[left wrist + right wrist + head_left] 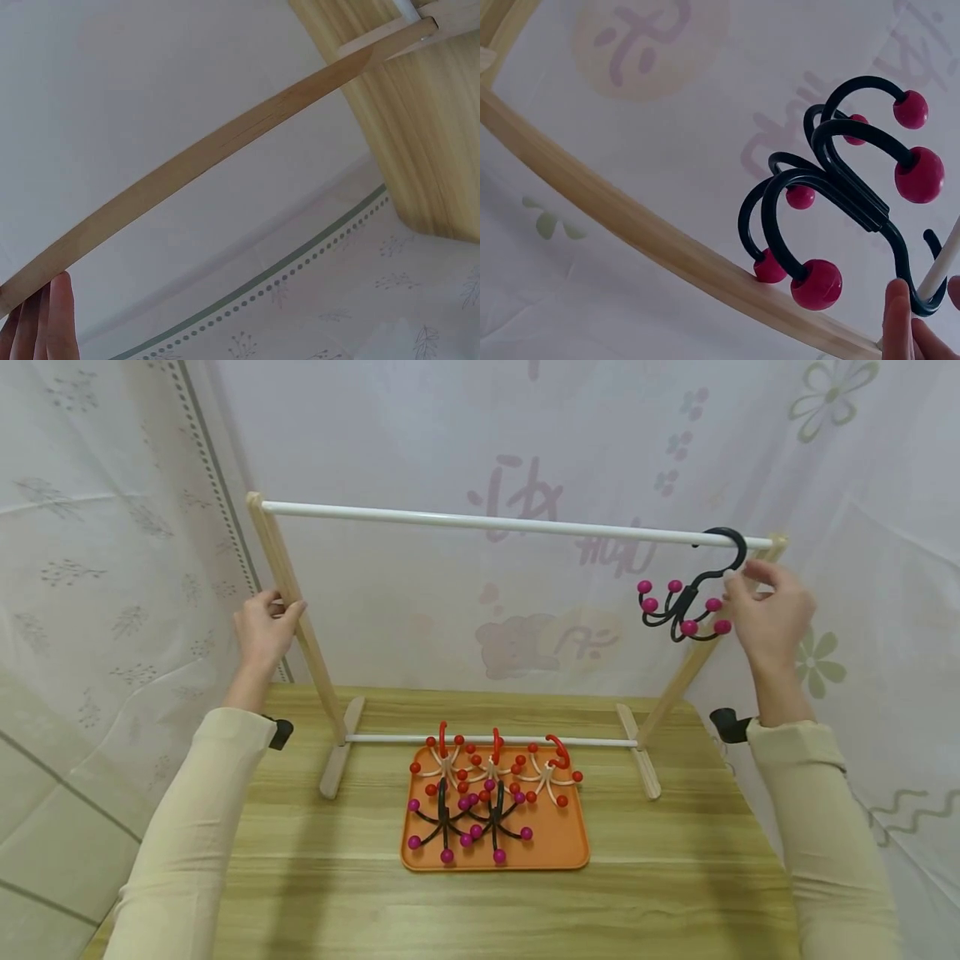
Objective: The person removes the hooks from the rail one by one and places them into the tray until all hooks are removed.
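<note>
At the right end of the rack's white top rod point(480, 522), my right hand point(776, 614) pinches the curved neck of a black multi-arm hook hanger point(685, 603) with magenta ball tips. Its hook arches over the rod, and the arms hang tilted to the left. In the right wrist view the fingertips point(897, 300) are right at the hook point(928, 306) and the rod. My left hand point(266, 631) holds the left wooden post point(307, 639) of the rack, thumb in front and fingers behind it, as the left wrist view also shows along the post point(202, 161).
An orange tray point(562, 852) on the wooden table point(480, 910) holds two black hangers point(495, 817) with magenta balls and three cream ones point(550, 770) with red hooks and balls. Behind it runs the rack's lower white rod point(390, 739), between wooden feet point(639, 752). Printed curtains point(420, 435) surround the table.
</note>
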{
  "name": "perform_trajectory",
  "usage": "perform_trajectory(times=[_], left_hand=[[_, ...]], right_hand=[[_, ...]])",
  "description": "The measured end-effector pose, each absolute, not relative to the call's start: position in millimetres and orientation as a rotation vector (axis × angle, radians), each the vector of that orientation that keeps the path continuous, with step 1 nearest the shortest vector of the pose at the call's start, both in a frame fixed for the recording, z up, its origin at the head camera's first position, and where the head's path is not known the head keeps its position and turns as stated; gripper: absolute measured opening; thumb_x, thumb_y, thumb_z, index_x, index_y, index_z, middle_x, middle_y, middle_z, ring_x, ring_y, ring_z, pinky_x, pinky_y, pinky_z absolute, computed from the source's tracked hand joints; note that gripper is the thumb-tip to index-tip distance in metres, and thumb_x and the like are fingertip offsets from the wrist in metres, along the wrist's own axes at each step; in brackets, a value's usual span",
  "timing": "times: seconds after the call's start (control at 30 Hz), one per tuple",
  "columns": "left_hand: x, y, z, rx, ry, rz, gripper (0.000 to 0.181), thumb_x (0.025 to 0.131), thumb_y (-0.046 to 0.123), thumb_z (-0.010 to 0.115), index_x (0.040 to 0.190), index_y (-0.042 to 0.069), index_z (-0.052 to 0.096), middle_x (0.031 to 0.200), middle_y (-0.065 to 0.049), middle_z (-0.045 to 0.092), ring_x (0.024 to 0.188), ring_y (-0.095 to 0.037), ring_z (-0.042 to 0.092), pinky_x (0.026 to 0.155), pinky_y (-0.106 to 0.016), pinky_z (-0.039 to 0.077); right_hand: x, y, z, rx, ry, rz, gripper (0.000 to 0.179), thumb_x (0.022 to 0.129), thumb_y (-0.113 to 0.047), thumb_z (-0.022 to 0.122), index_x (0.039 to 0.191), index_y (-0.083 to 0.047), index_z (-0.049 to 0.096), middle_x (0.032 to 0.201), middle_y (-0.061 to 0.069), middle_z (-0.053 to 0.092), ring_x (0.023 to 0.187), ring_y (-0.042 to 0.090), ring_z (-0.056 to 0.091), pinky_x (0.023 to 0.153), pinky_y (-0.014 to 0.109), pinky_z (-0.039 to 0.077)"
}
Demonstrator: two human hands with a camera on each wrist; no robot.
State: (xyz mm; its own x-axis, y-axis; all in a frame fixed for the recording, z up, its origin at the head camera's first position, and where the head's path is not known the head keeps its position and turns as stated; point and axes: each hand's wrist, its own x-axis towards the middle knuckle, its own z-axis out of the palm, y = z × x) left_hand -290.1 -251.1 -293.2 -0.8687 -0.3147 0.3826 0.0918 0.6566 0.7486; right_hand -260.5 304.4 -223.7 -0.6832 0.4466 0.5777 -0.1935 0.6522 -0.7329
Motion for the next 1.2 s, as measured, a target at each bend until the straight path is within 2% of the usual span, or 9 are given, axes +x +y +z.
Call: perform_trajectory(times=[0.13,0.33,0.4,0.5,0.67,0.83,0.97,1.07,1.2], left_hand=[[-290,-251,-292,0.173,-2.377,-1.117,0.042,0.089,0.028,0.050,0.113,-0.006,0.054,0.107,-0.025,0.056,0.097,-0.034,0.056,0.077,-0.044,0.046],[-290,-252,-294,0.159,-2.382,-1.111,0.040,0.089,0.029,0.051,0.108,-0.007,0.055,0.106,-0.024,0.057,0.097,-0.034,0.056,0.076,-0.044,0.046],[-290,-252,-294,0.160,-2.386,-1.111,0.040,0.089,0.029,0.051,0.108,-0.006,0.055,0.106,-0.024,0.057,0.097,-0.034,0.055,0.076,-0.044,0.046],[-289,-251,-293,0.165,-2.388,-1.112,0.040,0.089,0.029,0.051,0.108,-0.006,0.055,0.106,-0.024,0.057,0.097,-0.034,0.055,0.076,-0.044,0.046],[-290,-252,-293,0.168,-2.387,-1.103,0.041,0.089,0.029,0.051,0.109,-0.006,0.055,0.107,-0.024,0.057,0.097,-0.034,0.055,0.076,-0.044,0.046],[-290,-252,-295,0.158,-2.390,-1.084,0.040,0.089,0.029,0.050,0.109,-0.005,0.056,0.106,-0.023,0.058,0.094,-0.033,0.057,0.074,-0.042,0.047],[-289,-251,-295,0.148,-2.399,-1.066,0.039,0.090,0.029,0.049,0.109,-0.004,0.056,0.104,-0.022,0.059,0.089,-0.033,0.059,0.067,-0.032,0.049],[-289,-251,-295,0.142,-2.398,-1.069,0.039,0.090,0.029,0.049,0.109,-0.004,0.056,0.104,-0.022,0.059,0.089,-0.032,0.059,0.063,-0.026,0.047],[-289,-251,-294,0.140,-2.396,-1.075,0.039,0.090,0.029,0.049,0.109,-0.004,0.056,0.105,-0.022,0.059,0.090,-0.033,0.059,0.066,-0.031,0.049]], right_hand=[[-263,307,-218,-0.236,-2.175,1.271,0.046,0.082,-0.029,0.061,0.120,-0.004,0.053,0.108,0.008,0.056,0.062,-0.002,0.057,0.055,0.008,0.043],[-266,309,-206,-0.230,-2.107,1.681,0.050,0.079,-0.020,0.066,0.121,0.002,0.050,0.090,0.001,0.058,0.064,0.005,0.062,0.063,0.016,0.047],[-267,309,-203,-0.217,-2.038,1.785,0.045,0.078,-0.015,0.067,0.117,0.003,0.052,0.084,0.000,0.059,0.062,0.006,0.062,0.062,0.016,0.048],[-267,307,-199,-0.193,-1.917,1.903,0.030,0.076,-0.010,0.069,0.102,0.000,0.060,0.080,0.001,0.060,0.060,0.009,0.063,0.060,0.017,0.048],[-267,303,-197,-0.175,-1.843,1.980,0.017,0.070,-0.012,0.074,0.083,-0.008,0.064,0.079,0.004,0.062,0.061,0.012,0.063,0.060,0.018,0.049],[-267,299,-199,-0.134,-1.842,1.968,0.020,0.072,-0.011,0.072,0.088,-0.005,0.064,0.077,0.004,0.063,0.062,0.012,0.063,0.062,0.018,0.049],[-266,298,-199,-0.094,-1.809,1.965,0.030,0.072,-0.012,0.072,0.097,0.000,0.062,0.081,0.005,0.064,0.063,0.012,0.063,0.063,0.019,0.049],[-265,297,-197,-0.048,-1.765,1.965,0.034,0.069,-0.013,0.075,0.097,0.001,0.062,0.084,0.007,0.064,0.063,0.013,0.063,0.064,0.021,0.049],[-260,294,-198,0.017,-1.716,1.956,0.036,0.066,-0.013,0.076,0.096,0.003,0.063,0.085,0.010,0.064,0.063,0.015,0.063,0.063,0.023,0.048]])
